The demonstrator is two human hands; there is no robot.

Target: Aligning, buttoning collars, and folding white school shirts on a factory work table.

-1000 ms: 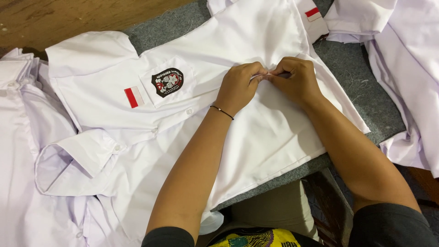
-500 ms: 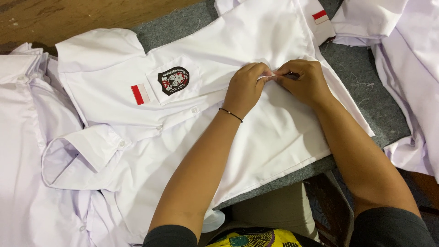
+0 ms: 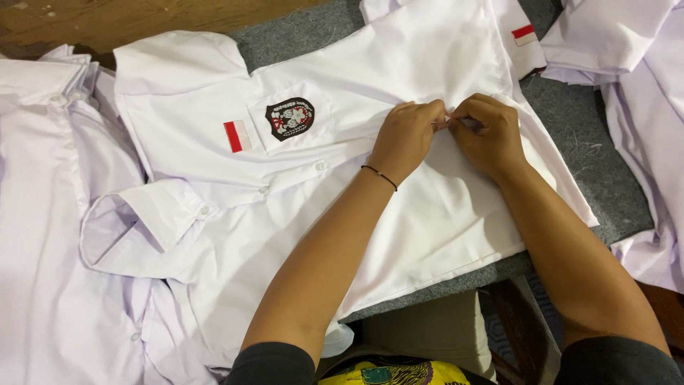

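**Both hands pinched together at the shirt front**

Shifted a touch right and down in view since the earlier frame, the white shirt (image 3: pixel 342 171) lies flat on the grey worktop (image 3: pixel 598 164), and both hands have stayed locked at the same spot on it. Left hand (image 3: pixel 407 137) and right hand (image 3: pixel 488 134) meet fingertip to fingertip, fingers closed tight on a small fold of cloth near the placket, with something tiny and pinkish nipped between them. My read: the work is mid-way at this one point. Buttons nearer the collar look fastened, the black badge (image 3: pixel 290 117) and red-and-white patch (image 3: pixel 237 135) sit in place, and the lower front remains to be dealt with. What the fingertips actually grip is too small to make out. More white shirts (image 3: pixel 43 214) lie at the left and right, cut off by the frame.
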